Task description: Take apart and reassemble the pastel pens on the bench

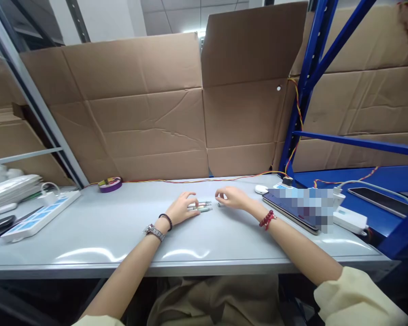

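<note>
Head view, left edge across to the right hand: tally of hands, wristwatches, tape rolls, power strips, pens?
Left hand and right hand: 2
Metal-band wristwatch: 1
Purple tape roll: 1
White power strip: 1
Total: 5
Pens at the left hand: partly hidden, exact count unclear, so not in the total.

Pretty bright, with a ceiling light [200,33] peeking over the cardboard [139,113] and glare streaks on the table [122,228], though it's murky underneath. Sides look wide-angle stretched, and blocky pixelation covers part of the tablet [287,210].
</note>
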Demonstrator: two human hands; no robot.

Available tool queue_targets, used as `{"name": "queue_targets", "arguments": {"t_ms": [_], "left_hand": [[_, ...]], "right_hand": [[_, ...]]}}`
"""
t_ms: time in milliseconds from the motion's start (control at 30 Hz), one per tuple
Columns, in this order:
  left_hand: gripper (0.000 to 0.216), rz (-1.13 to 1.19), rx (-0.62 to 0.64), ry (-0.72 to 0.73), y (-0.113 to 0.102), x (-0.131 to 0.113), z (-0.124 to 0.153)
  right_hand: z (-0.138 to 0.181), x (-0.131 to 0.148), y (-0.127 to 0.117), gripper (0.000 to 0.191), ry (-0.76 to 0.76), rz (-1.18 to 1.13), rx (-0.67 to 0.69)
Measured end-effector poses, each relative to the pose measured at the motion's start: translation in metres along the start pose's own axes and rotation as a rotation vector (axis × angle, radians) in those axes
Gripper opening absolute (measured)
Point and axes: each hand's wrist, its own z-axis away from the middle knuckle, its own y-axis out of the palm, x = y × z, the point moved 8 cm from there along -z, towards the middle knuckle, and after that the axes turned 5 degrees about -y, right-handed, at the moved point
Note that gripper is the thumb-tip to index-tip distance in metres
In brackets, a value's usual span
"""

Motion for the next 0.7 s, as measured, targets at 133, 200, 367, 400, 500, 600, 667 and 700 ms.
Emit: {"name": "queue_targets", "arguments": {"t_ms": [133, 200, 367, 400, 500, 600, 667, 700], "left_hand": [[0.023, -0.015, 0.000, 0.008, 0.000, -0.003, 0.000], [0.022, -0.023, -0.001, 0.012, 0.000, -0.005, 0.000], [0.023, -0.045, 0.001, 0.027, 0.000, -0.010, 0.000], [0.023, -0.050, 0.002, 0.029, 0.000, -0.011, 0.000], [0.023, -0.065, 0.000, 0.029, 0.000, -0.011, 0.000], [0.022, -0.070, -0.001, 0.030, 0.001, -0.011, 0.000], [0.021, -0.066, 0.000, 0.035, 0.003, -0.010, 0.001], [0.020, -0.062, 0.001, 0.038, 0.004, -0.010, 0.001]], "right_hand": [[0.001, 0.009, 0.007, 0.014, -0.023, 0.022, 0.031], [0.000, 0.011, 0.013, 0.014, -0.029, 0.030, 0.052], [-0.003, 0.012, 0.020, 0.015, -0.052, 0.025, 0.075], [-0.003, 0.013, 0.021, 0.014, -0.055, 0.021, 0.076], [-0.003, 0.014, 0.021, 0.015, -0.068, 0.000, 0.073], [-0.002, 0.017, 0.021, 0.014, -0.091, -0.030, 0.065], [-0.003, 0.019, 0.022, 0.011, -0.109, -0.052, 0.056], [-0.003, 0.020, 0.023, 0.010, -0.116, -0.063, 0.050]]}}
